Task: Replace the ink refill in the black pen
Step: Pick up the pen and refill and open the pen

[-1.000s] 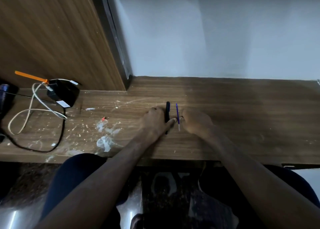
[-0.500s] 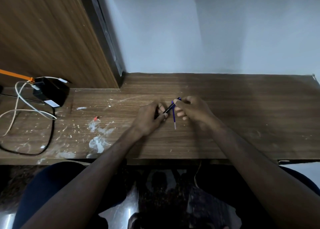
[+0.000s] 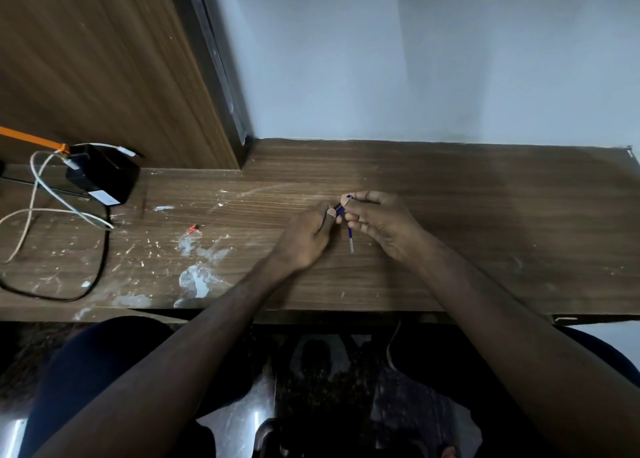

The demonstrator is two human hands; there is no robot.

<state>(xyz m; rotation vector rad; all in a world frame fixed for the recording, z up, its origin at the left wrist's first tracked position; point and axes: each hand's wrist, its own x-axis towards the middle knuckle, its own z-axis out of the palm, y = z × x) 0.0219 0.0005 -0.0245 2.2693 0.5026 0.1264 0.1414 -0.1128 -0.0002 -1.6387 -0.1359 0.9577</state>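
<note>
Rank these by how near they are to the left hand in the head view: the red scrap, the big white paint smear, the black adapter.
From the left hand:
1. Red scrap, on the desk to its left.
2. White paint smear, left and toward the desk's front edge; close to the scrap's distance, so this order is tentative.
3. Black adapter, far left by the wood panel.

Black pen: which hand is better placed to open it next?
Right, probably. The left hand already wraps the black pen, steadying it, while the right hand pinches its far end and also holds the blue refill. How the pen opens is hidden by the fingers.
</note>
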